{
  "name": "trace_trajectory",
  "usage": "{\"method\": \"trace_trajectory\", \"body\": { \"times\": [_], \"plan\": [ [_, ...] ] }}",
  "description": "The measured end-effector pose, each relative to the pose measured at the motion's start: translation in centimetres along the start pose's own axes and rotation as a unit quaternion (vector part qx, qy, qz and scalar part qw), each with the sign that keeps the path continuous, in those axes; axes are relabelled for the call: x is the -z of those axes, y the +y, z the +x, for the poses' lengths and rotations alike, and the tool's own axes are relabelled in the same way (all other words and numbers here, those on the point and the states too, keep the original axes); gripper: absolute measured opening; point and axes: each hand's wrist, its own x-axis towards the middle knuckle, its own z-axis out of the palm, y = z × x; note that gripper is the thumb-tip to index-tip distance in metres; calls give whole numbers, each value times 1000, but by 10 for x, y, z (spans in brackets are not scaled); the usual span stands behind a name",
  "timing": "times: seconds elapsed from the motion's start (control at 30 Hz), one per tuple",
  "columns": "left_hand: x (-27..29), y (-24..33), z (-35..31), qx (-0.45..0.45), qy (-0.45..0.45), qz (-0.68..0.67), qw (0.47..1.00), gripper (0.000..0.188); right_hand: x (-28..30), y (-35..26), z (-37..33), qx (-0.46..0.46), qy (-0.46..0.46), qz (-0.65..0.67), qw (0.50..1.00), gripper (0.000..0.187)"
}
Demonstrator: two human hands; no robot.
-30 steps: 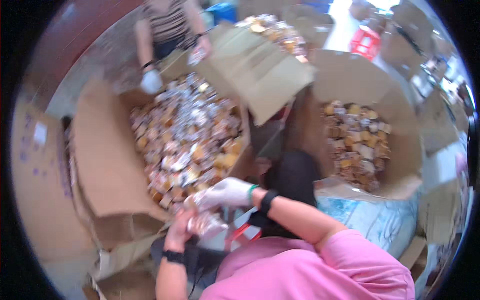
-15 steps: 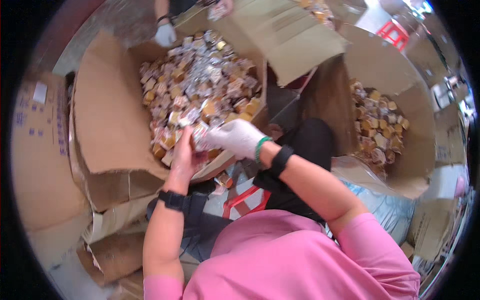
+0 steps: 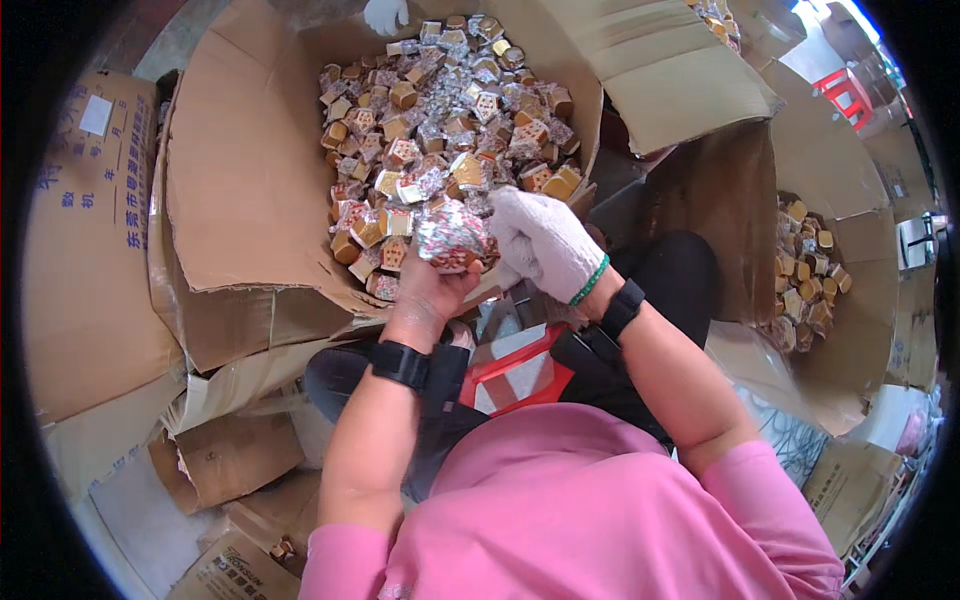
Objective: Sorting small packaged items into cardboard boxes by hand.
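Note:
In my bare left hand (image 3: 432, 288) is a small plastic-wrapped piece (image 3: 455, 235) with a red, green and white pattern and brown at its lower edge. My right hand (image 3: 545, 240), in a white knit glove with a green cuff, is closed at the right side of this piece. Whatever its curled fingers pinch is hidden. Both hands are over the near edge of a large cardboard box (image 3: 235, 190). Inside that box lies a heap of small wrapped house-shaped pieces (image 3: 440, 130), brown, gold and white with red patterns.
Another person's white-gloved hand (image 3: 386, 14) shows at the box's far edge. To the right stands a second open carton (image 3: 850, 230) with similar pieces (image 3: 808, 275). A printed carton (image 3: 95, 250) stands at left, a red stool (image 3: 845, 97) at far right. Red plastic (image 3: 515, 375) shows between my legs.
The view has shifted, so the boxes sit higher and farther right. My gloved hand has turned, its fingers curling beside the wrapped piece. The other person's hand now shows only at the top edge.

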Motion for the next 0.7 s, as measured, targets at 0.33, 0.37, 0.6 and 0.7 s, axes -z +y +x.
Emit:
{"method": "trace_trajectory", "body": {
  "times": [0.33,0.37,0.6,0.7],
  "plan": [
    [68,23,9,-46,57,20,997,47,35,45,-18,-101,70,347,930,13],
    [72,25,9,-55,74,9,996,46,44,66,-16,-85,35,364,927,14],
    [90,36,17,-58,127,10,990,41,54,91,-17,-165,45,462,870,19],
    [100,41,19,-51,115,22,992,44,56,104,-18,-291,50,299,907,21]
  ]
}}
